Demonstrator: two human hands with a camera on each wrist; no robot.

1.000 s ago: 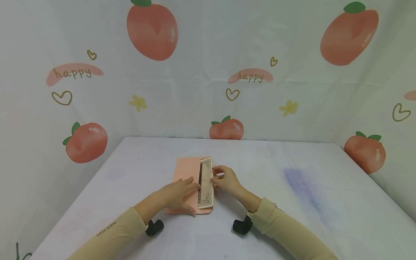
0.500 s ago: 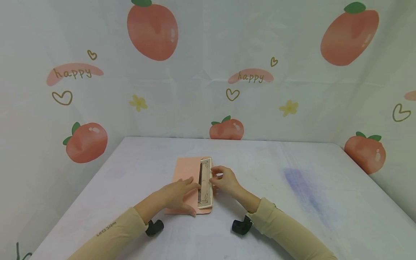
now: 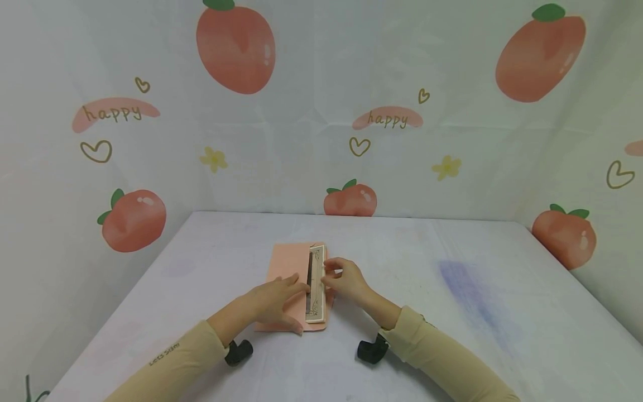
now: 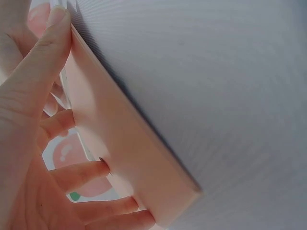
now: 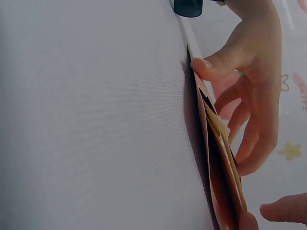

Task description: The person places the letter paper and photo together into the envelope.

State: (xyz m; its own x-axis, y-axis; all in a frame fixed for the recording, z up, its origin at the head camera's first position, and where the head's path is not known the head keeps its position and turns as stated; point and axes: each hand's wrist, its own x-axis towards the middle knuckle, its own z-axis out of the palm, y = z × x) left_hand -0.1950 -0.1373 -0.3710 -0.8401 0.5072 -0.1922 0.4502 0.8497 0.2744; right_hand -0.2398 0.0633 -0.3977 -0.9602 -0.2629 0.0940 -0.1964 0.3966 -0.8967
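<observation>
A pink paper envelope [image 3: 289,257] lies on the table in the middle of the head view. Cream printed paper [image 3: 315,285] with an ornate border shows at its right-hand opening. With fingers spread, my left hand [image 3: 273,297] rests on the envelope; in the left wrist view its thumb [image 4: 58,24] touches the near edge. My right hand [image 3: 348,280] holds the paper's outer edge with thumb and fingertips. The right wrist view shows several paper layers [image 5: 223,139] inside the parted opening, and only fingertips [image 5: 288,209] of my right hand. The envelope's underside is hidden.
Both hands work on a white table [image 3: 402,245] with a bluish smear [image 3: 464,290] to the right. A fruit-printed curtain [image 3: 301,139] hangs behind it. Black wrist devices [image 3: 239,353] sit below both forearms.
My right hand has moved slightly left, and the cream paper has slid a little further left into the envelope with it. My left hand has stayed in place.
</observation>
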